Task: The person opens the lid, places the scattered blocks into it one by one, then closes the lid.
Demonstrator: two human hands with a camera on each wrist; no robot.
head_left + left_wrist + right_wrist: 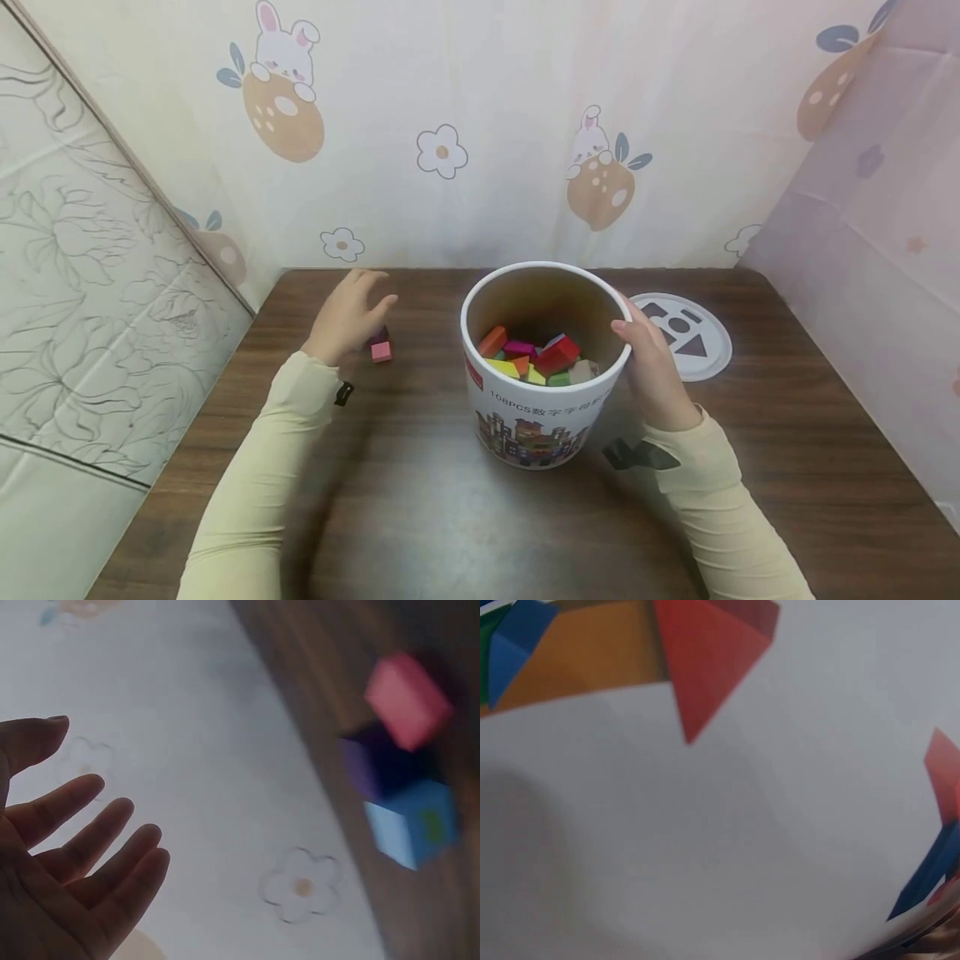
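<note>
My right hand [652,367] grips the rim of a white printed bucket [495,396] at its right side, thumb over the edge. Inside lie several coloured wooden blocks [557,356], among them red, yellow, orange and green ones. The bucket's printed wall fills the right wrist view, where the hand is out of sight. Over the left part of the table, my left hand [347,318] is empty, its fingers spread and slightly bent. Beside it sit a pink block [409,701], a dark purple block [375,761] and a blue block [420,821], close together; the blue one is hidden in the head view.
A round white lid [705,350] with shaped cut-outs lies behind the right hand, to the right of the bucket. The brown wooden table [420,533] meets a patterned curtain [510,167] at its far edge. Another patterned panel [90,250] stands along the left.
</note>
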